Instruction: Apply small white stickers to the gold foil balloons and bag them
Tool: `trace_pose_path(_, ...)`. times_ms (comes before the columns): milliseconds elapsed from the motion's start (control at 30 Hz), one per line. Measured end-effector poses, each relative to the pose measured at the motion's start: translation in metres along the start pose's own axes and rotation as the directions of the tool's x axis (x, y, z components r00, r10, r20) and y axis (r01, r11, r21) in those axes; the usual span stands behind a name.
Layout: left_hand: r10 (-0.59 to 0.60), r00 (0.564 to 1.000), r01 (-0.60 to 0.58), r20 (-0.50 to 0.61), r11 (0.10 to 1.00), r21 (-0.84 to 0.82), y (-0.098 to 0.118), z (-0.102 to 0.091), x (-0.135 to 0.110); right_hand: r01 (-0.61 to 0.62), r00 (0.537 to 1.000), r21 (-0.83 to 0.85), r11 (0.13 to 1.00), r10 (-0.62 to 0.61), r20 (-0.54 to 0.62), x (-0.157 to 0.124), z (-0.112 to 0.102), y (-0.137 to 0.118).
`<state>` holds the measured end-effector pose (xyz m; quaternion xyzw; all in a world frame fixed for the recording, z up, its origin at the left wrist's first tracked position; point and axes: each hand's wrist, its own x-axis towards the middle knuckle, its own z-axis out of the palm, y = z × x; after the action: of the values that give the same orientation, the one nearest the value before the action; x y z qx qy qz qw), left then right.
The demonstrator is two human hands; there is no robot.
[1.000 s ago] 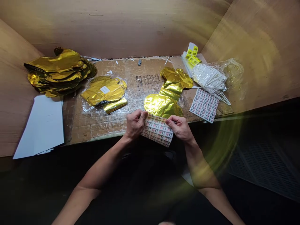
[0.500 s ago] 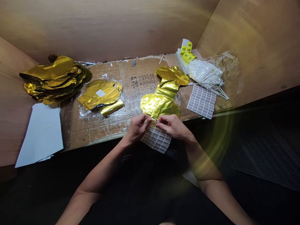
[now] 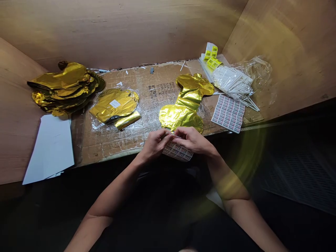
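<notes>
A sheet of small printed CE stickers [image 3: 178, 153] hangs between my two hands, below the table's front edge. My left hand [image 3: 155, 142] is closed on the sheet's upper left, thumb on top. Its upper right is pinched by my right hand [image 3: 191, 140], with the fingers close to those of the left. Right behind my hands, a gold foil balloon [image 3: 182, 113] lies flat and uninflated on the cardboard. Its near edge is partly hidden by my fingers. Whether a single sticker is between my fingertips cannot be made out.
At left lie a pile of gold foil balloons [image 3: 65, 87], a bagged gold balloon [image 3: 115, 105] and white paper [image 3: 51, 150]. To the right are another sticker sheet [image 3: 228, 113], white sticks [image 3: 233, 80] and yellow barcode labels [image 3: 214, 63]. Wooden panels [image 3: 118, 31] enclose the cardboard-covered table [image 3: 105, 143].
The sticker sheet has tilted, so its lower edge sits higher and less of it shows. Both hands stay on it. The whole view has shifted slightly.
</notes>
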<state>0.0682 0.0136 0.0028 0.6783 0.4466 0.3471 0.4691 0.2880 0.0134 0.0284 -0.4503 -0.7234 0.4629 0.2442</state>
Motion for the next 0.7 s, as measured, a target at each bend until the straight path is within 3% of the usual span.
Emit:
trace_pose_path(200, -0.031, 1.000, 0.031, 0.002, 0.999, -0.016, -0.001, -0.003, 0.000, -0.013, 0.999, 0.054, 0.998, 0.011, 0.042, 0.002, 0.002, 0.000)
trace_pose_path(400, -0.041, 0.999, 0.041, -0.004, 0.996, -0.080, -0.004, -0.004, -0.003, -0.054, 0.997, 0.117, 0.992, 0.059, -0.041, 0.004, 0.007, 0.007)
trace_pose_path(700, -0.134, 0.990, 0.112, -0.051, 0.942, -0.317, -0.013, 0.000, -0.006, -0.081, 0.997, 0.132, 0.988, 0.079, 0.022, 0.005, 0.008, 0.010)
